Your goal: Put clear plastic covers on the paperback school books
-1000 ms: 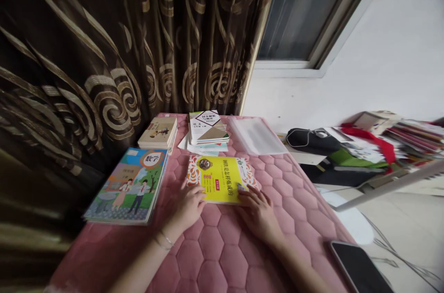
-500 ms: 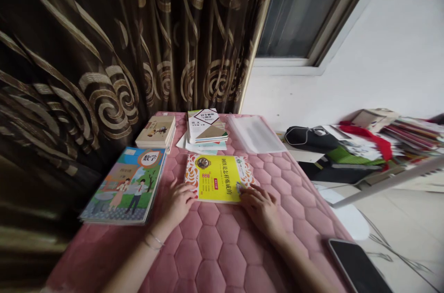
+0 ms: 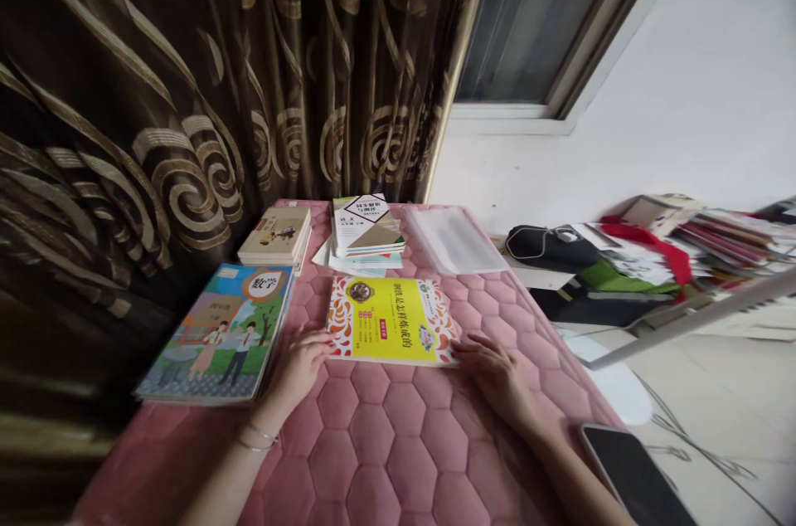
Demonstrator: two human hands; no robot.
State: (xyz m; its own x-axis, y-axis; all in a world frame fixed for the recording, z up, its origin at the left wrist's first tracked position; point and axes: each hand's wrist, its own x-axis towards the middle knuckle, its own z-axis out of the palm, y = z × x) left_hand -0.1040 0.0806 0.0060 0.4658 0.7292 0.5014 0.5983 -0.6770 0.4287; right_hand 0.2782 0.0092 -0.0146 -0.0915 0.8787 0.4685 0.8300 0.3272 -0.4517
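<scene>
A yellow book (image 3: 391, 320) with red-and-white patterned ends lies flat on the pink quilted table cover (image 3: 398, 435). My left hand (image 3: 306, 362) rests at the book's left edge, fingertips touching its near corner, fingers lying flat. On the other side, my right hand (image 3: 494, 372) lies with fingers spread at the near right corner, its fingertips at the book's edge. Neither hand grips anything. Left of my left hand is a stack of books with a blue illustrated cover (image 3: 217, 335).
Behind are a beige book stack (image 3: 277, 236), a white book stack (image 3: 366, 227) and clear plastic sleeves (image 3: 457, 240). A dark phone (image 3: 634, 476) lies at the near right edge. Right of the table, papers and a black pouch (image 3: 550, 246) are piled.
My right hand has slid off the book's cover to its right corner. My left hand has shifted slightly outward to the book's left edge. The view has moved a little.
</scene>
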